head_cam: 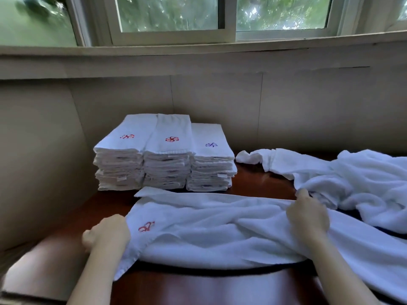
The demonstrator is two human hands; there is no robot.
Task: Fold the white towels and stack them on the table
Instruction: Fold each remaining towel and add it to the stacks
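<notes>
A white towel with a red embroidered mark lies spread and rumpled across the dark wooden table in front of me. My left hand grips its left edge beside the red mark. My right hand pinches the towel's far edge toward the right. Behind it stand three stacks of folded white towels side by side, two topped with red marks and one with a purple mark. A loose heap of unfolded white towels lies at the right.
A beige wall rises right behind the stacks, with a window sill and windows above. The wall also closes in on the left. Bare table wood shows near the front edge and between the stacks and the heap.
</notes>
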